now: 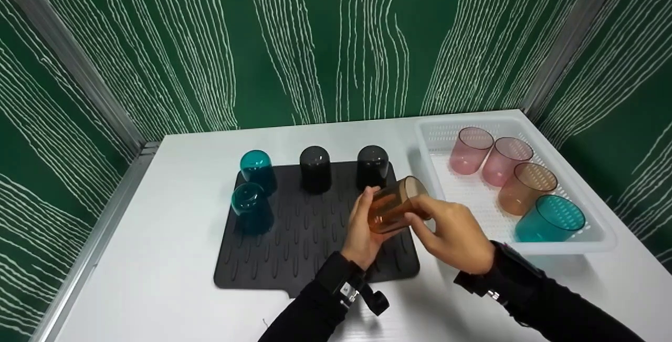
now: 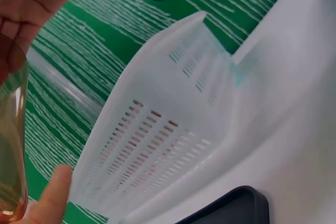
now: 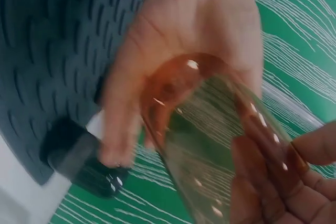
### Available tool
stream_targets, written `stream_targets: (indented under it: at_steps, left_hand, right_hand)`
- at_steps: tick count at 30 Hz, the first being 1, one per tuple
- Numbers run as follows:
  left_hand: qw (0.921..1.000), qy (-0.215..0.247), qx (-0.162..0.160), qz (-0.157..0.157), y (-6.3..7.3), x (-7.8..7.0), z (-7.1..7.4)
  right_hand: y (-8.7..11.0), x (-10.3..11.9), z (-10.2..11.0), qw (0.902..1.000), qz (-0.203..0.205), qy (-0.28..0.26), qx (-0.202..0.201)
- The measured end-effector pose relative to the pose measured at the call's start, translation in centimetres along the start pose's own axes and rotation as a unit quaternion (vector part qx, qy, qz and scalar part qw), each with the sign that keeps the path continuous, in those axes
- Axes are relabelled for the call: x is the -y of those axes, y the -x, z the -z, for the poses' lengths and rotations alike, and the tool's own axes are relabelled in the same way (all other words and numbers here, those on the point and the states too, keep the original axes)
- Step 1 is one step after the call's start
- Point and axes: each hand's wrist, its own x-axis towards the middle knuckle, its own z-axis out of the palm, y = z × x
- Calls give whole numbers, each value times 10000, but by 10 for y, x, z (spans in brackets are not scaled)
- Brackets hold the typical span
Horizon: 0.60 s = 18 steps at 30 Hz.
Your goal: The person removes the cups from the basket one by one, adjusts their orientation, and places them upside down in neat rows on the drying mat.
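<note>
An amber see-through cup (image 1: 391,208) is held tilted over the right part of the black drying mat (image 1: 294,242), its rim toward my right hand. My right hand (image 1: 454,231) pinches the cup near the rim, with thumb and fingers seen through the wall in the right wrist view. At the cup's rounded base is my left hand (image 1: 362,234), palm toward it and fingers straight (image 3: 118,135). Two teal cups (image 1: 255,166) stand upside down at the mat's left, and two black cups (image 1: 315,168) stand upside down along its far edge.
A white perforated basket (image 1: 430,174) is at the right of the white table (image 1: 136,237). It holds two pink cups (image 1: 470,153), an amber cup (image 1: 525,189) and a teal cup (image 1: 548,221), mouths up. Green panels with white lines enclose the table.
</note>
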Motion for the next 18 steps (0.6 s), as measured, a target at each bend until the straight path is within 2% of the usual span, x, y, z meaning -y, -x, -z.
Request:
stream_targets:
  at_steps: [6,11,18]
  left_hand:
    - [9998,82,-160,120,-1,-1,5]
    - [9995,84,-263,172,-3,-3,9]
    - [9981,-542,-284,-43,-3,-10,19]
  right_hand:
    - [7,0,-15,9998,-47,-63,-208]
    - [11,1,-27,9988,147,-10,-471]
    - [15,-1,-34,9983,143,-473,-296]
